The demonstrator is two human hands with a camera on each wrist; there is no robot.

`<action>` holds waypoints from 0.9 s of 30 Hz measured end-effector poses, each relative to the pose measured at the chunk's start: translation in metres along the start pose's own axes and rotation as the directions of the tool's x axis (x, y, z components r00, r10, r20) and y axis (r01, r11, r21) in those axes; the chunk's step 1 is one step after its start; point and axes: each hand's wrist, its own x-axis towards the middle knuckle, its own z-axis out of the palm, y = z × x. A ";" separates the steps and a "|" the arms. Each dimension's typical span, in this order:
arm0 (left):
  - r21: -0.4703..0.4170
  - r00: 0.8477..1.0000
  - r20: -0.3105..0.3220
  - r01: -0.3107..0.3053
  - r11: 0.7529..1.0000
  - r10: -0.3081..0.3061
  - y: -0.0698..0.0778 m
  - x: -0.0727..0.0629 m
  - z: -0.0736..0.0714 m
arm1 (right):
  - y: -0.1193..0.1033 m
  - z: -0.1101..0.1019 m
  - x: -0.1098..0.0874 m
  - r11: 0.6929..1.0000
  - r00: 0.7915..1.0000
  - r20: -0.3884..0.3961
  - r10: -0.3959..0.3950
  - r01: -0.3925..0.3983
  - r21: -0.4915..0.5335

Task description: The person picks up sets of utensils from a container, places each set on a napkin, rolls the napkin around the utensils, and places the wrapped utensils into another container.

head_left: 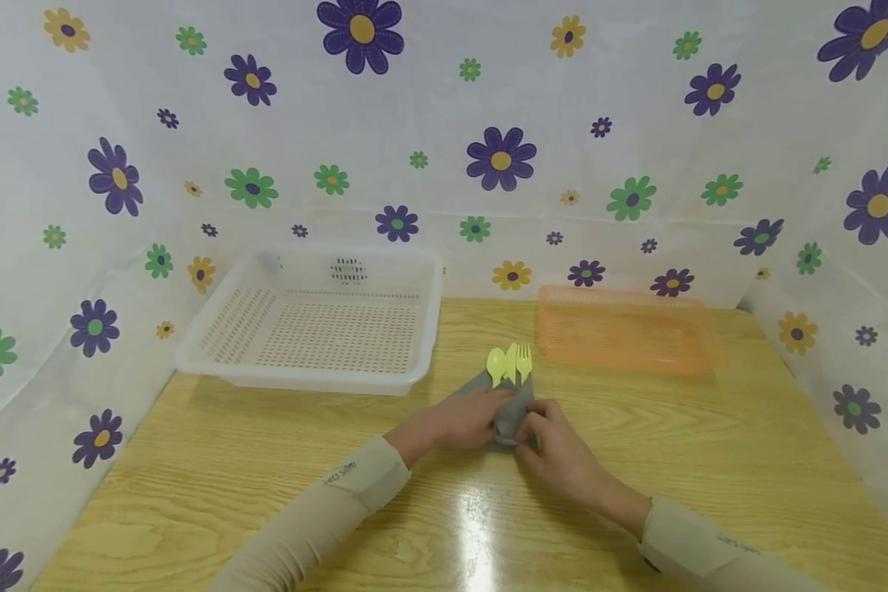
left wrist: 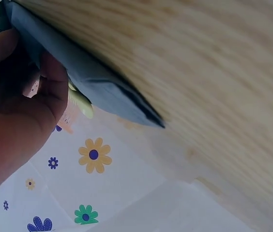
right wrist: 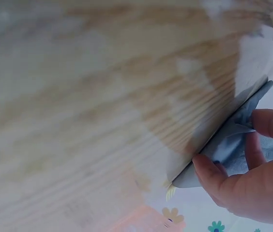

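Observation:
A grey napkin lies on the table, folded around a light-green plastic spoon, knife and fork. Their heads stick out of its far end. My left hand holds the napkin and cutlery from the left, fingertips partly hidden under the fold. In the left wrist view, its fingers curl at the napkin edge. My right hand pinches the near right part of the cloth between thumb and fingers. The right wrist view shows that hand gripping the napkin fold.
A white perforated basket stands at the back left of the wooden table. At the back right is a smaller orange basket. A white flower-printed sheet encloses the back and both sides.

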 end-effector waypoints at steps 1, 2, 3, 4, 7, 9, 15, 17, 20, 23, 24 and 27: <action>-0.010 1.000 -0.009 -0.014 1.000 0.014 0.000 0.000 0.000 | 0.000 0.000 0.000 1.000 1.000 -0.001 -0.014 0.014 -0.016; -0.021 1.000 -0.013 -0.020 1.000 0.020 0.000 0.000 -0.001 | 0.000 0.000 0.000 0.999 1.000 -0.002 -0.027 0.027 -0.031; -0.034 1.000 -0.014 -0.023 0.999 0.023 0.000 -0.001 -0.001 | 0.001 0.000 0.000 0.998 0.999 -0.004 -0.041 0.040 -0.045; -0.050 1.000 -0.011 -0.024 0.998 0.024 0.000 -0.001 -0.002 | 0.001 0.000 0.000 0.997 0.998 -0.006 -0.056 0.056 -0.059; -0.068 1.000 0.004 -0.004 0.998 0.004 0.001 -0.004 -0.003 | 0.002 0.000 0.000 0.991 0.996 -0.010 -0.094 0.092 -0.097; -0.065 1.000 -0.001 0.002 0.998 -0.002 0.001 -0.004 -0.003 | 0.003 0.001 0.000 0.988 0.994 -0.008 -0.106 0.104 -0.115; -0.072 0.999 -0.047 0.011 0.997 -0.015 -0.001 -0.006 0.000 | 0.004 0.002 0.000 0.985 0.996 0.018 -0.089 0.091 -0.149; -0.096 0.997 -0.076 -0.003 0.995 -0.004 -0.003 -0.006 0.001 | 0.004 0.002 0.000 0.986 0.997 0.020 -0.076 0.078 -0.151; -0.144 0.995 -0.099 -0.016 0.989 0.001 -0.005 -0.009 0.001 | 0.004 0.002 0.000 0.986 0.998 0.019 -0.064 0.066 -0.150; -0.185 0.996 -0.093 -0.018 0.983 0.001 -0.006 -0.013 -0.001 | 0.004 0.003 0.001 0.986 0.998 0.014 -0.061 0.063 -0.152; -0.198 0.997 -0.079 -0.014 0.980 -0.002 -0.006 -0.014 -0.001 | 0.004 0.003 0.001 0.986 0.998 0.014 -0.061 0.063 -0.152; -0.239 0.999 -0.042 -0.011 0.971 0.001 -0.005 -0.019 -0.005 | 0.004 0.002 0.001 0.987 0.998 0.016 -0.057 0.059 -0.150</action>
